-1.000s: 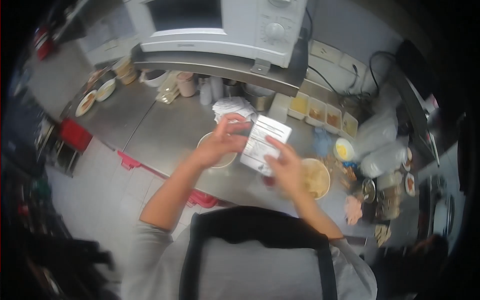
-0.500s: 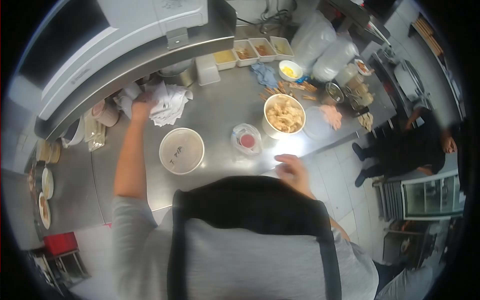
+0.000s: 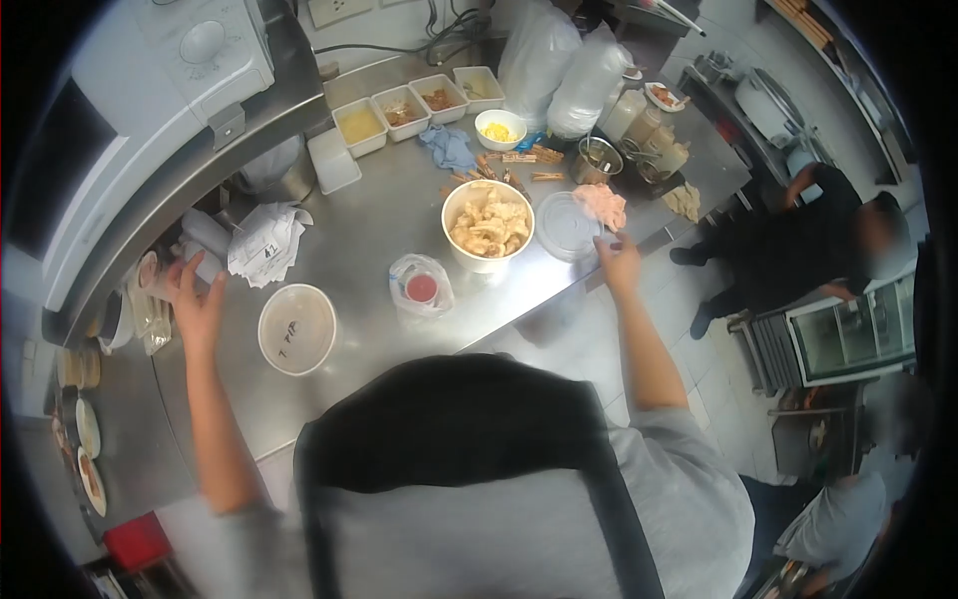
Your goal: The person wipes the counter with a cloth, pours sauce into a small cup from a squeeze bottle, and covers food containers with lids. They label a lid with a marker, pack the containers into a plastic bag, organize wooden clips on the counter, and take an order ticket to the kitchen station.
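My left hand (image 3: pixel 197 304) hangs over the left of the steel counter with its fingers spread, close to a reddish cup (image 3: pixel 152 275) and left of a stack of paper slips (image 3: pixel 267 245). My right hand (image 3: pixel 620 262) is at the counter's front edge, its fingertips at the rim of a clear round lid (image 3: pixel 569 228); whether they grip it is unclear. A white tub of fried food (image 3: pixel 489 228) stands left of the lid. Nearer me are a small bagged red cup (image 3: pixel 421 289) and a closed round container with handwriting on its lid (image 3: pixel 298 329).
White trays of food (image 3: pixel 402 112), a blue cloth (image 3: pixel 448 148) and a bowl with yellow contents (image 3: pixel 500 130) sit at the back. A pink cloth (image 3: pixel 602 206) lies beside the lid. A person in black (image 3: pixel 788 250) stands right; another person (image 3: pixel 838 519) is lower right.
The view has turned right. My left hand has left the paper slips and moved left, fingers now spread. My right hand has reached forward and right to the clear lid.
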Motion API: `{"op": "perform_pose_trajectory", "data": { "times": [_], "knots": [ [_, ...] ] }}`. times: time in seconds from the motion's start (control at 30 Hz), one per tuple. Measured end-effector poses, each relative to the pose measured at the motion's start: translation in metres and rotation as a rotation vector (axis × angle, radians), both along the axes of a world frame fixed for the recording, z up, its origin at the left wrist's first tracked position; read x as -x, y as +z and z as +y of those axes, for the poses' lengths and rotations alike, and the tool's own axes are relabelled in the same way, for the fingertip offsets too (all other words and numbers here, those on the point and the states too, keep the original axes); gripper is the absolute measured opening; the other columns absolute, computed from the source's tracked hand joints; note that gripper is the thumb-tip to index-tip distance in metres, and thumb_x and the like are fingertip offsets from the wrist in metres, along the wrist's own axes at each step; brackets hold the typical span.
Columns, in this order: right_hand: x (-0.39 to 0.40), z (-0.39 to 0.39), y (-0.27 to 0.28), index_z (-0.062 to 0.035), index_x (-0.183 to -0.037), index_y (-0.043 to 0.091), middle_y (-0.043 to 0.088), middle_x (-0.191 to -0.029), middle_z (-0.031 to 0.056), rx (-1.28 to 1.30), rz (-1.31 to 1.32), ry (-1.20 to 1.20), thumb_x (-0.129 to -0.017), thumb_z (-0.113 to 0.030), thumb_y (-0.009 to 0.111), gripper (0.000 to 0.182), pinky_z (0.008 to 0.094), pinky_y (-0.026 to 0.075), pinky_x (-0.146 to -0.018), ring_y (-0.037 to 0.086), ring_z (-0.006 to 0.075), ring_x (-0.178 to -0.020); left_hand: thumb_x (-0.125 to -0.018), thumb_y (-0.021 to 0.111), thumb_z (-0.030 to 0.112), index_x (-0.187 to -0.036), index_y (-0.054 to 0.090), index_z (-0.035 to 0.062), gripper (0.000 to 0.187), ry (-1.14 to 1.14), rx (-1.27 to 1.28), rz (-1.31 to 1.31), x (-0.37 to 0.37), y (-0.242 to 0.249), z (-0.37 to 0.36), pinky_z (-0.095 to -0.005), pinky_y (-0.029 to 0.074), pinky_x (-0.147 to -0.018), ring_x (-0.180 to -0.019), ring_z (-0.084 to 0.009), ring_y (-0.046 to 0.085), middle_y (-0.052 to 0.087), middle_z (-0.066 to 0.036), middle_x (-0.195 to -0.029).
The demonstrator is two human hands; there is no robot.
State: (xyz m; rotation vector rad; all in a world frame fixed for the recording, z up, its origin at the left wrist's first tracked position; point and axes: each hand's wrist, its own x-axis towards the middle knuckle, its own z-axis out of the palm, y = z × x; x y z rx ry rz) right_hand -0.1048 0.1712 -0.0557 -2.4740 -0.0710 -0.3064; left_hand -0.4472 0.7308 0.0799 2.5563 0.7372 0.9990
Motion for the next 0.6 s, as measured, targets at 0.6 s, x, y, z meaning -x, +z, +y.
{"op": "perform_pose_trajectory", "data": {
  "times": [0.6],
  "knots": [
    [-0.099, -0.004, 0.0, -0.0032, -0.076, 0.063, 0.065, -0.072, 0.0157, 0.036, 0.093, 0.442, -0.077, -0.033, 0.064, 0.03, 0.0384, 0.049, -0.067, 0.063, 0.031, -0.069, -0.077, 0.066, 0.009, -0.112, 0.05, 0.0051, 0.038, 0.087, 0.549, -0.041, -0.205, -0.057, -0.287, -0.0277, 0.05, -0.064, -0.08, -0.0143, 0.059, 0.056, -0.01, -0.101]
  ]
}}
